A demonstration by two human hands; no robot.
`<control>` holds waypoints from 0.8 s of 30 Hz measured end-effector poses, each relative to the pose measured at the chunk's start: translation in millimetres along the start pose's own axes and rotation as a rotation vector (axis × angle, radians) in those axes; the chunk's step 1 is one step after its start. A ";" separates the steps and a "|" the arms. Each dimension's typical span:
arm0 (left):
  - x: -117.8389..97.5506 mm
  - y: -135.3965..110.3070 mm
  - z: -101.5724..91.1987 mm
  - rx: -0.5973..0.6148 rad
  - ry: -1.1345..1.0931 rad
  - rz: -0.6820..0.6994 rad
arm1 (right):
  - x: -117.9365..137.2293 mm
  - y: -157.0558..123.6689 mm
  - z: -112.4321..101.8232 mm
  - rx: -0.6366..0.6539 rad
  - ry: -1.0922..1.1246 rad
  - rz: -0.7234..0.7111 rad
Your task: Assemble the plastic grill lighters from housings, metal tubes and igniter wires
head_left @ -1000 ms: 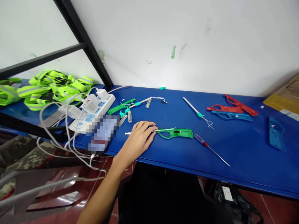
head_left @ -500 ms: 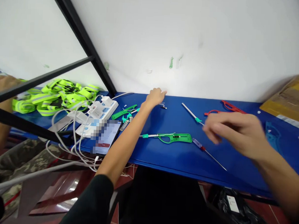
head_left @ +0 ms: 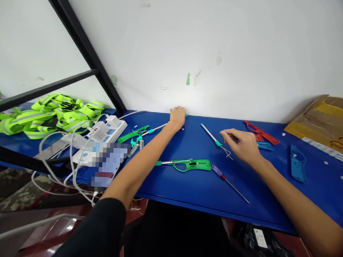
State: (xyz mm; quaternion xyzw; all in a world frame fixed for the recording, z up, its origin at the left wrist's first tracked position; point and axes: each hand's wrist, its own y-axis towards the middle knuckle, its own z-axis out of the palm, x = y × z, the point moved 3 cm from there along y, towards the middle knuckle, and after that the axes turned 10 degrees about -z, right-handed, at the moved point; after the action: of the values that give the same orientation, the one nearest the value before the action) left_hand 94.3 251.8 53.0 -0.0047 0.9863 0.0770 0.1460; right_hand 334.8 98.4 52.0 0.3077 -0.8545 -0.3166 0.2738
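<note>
At the back of the blue table, against the wall, my left hand (head_left: 177,115) is closed, its fingers curled down. A bit of green shows beside it; what it holds is hidden. My right hand (head_left: 241,143) hovers over the table with thumb and fingers pinched together; I cannot make out anything in them. Just left of it lies a metal lighter tube (head_left: 209,132) with a green collar and loose wires. Nearer me is an opened green lighter casing (head_left: 196,165) with its tube attached. A screwdriver (head_left: 217,170) with a clear purplish handle lies beside that casing.
Red casing halves (head_left: 263,133) and a blue casing half (head_left: 297,164) lie on the right, before a cardboard box (head_left: 325,124). Another green casing (head_left: 134,133), a phone (head_left: 108,167), a corded power strip (head_left: 118,130) and neon straps (head_left: 58,116) occupy the left, beside a black frame (head_left: 89,58).
My right hand has moved back and left, close to the loose tube, its fingers drawn together. My left hand stays by the wall, its fingers now curled down. The view has shifted slightly.
</note>
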 end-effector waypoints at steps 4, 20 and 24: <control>5.3 -33.2 -31.4 0.081 -0.156 0.203 | 16.0 -5.1 4.1 0.111 0.008 -0.077; 78.7 -235.1 -24.5 -0.025 -0.785 0.276 | 63.6 -21.8 39.8 0.594 0.188 -0.195; 77.0 -235.2 -18.8 -0.041 -0.740 0.313 | 63.4 -24.0 41.8 0.543 0.128 -0.267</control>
State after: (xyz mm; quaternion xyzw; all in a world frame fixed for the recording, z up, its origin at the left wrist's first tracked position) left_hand 22.6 17.5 13.1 0.1708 0.8542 0.1143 0.4776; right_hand 273.7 54.9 25.1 0.4984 -0.8409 -0.0898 0.1907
